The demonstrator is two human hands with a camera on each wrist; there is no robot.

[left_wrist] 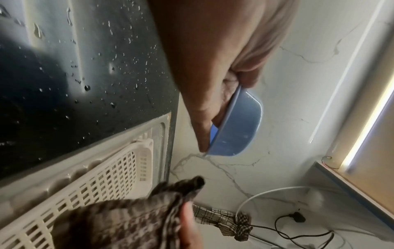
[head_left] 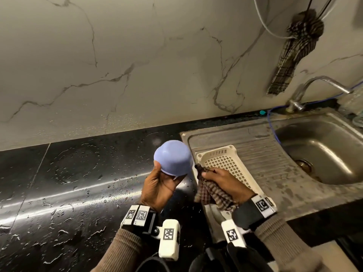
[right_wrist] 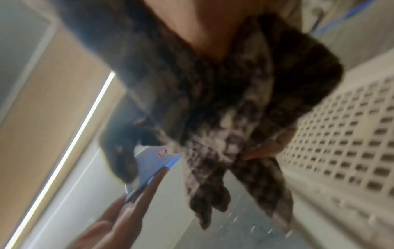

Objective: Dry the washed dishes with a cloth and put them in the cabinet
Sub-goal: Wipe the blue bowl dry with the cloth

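Note:
A light blue bowl [head_left: 173, 159] is held above the wet counter, its base turned away from me. My left hand [head_left: 160, 185] grips its rim, thumb on the outside; in the left wrist view the bowl [left_wrist: 236, 128] hangs from those fingers. My right hand [head_left: 222, 180] clutches a brown checked cloth [head_left: 210, 193] just right of the bowl, over the cream basket. The cloth [right_wrist: 224, 118] fills the blurred right wrist view, with the bowl's rim [right_wrist: 153, 161] beside it. Cloth and bowl are a small gap apart.
A cream plastic basket [head_left: 224, 160] lies on the steel drainboard [head_left: 261, 154] left of the sink basin [head_left: 324, 150] and tap [head_left: 306, 91]. The black counter [head_left: 68, 183] is wet with droplets. Another checked cloth [head_left: 294, 54] hangs on the marble wall.

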